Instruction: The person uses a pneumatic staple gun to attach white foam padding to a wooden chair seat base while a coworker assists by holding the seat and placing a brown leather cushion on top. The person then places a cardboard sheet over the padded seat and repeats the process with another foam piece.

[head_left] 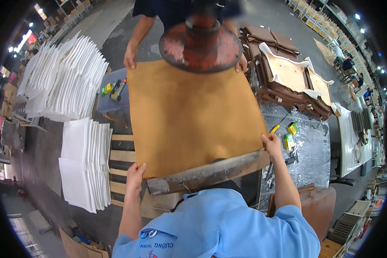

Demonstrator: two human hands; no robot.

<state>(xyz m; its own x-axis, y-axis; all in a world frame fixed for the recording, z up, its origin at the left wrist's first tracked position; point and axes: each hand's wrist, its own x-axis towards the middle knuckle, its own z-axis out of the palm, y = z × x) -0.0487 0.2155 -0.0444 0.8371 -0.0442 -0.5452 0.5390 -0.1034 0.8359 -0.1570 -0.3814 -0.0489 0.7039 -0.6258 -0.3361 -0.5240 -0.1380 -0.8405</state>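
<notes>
- Two hands hold one big brown sheet (193, 116) flat on the tabletop (210, 172).
- Left hand (135, 175) pinches the sheet's corner at 7 o'clock.
- Right hand (271, 144) pinches the corner at 4 o'clock.
- Another person's hands (130, 58) press the far edge at 12 o'clock, by a round red plate (201, 45).
- White sheets (86, 161) are stacked at 9 o'clock.

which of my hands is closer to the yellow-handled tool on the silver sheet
Right. The right hand grips the tan sheet near corner just beside the yellow-handled tool; the left hand holds the opposite near corner.
</notes>
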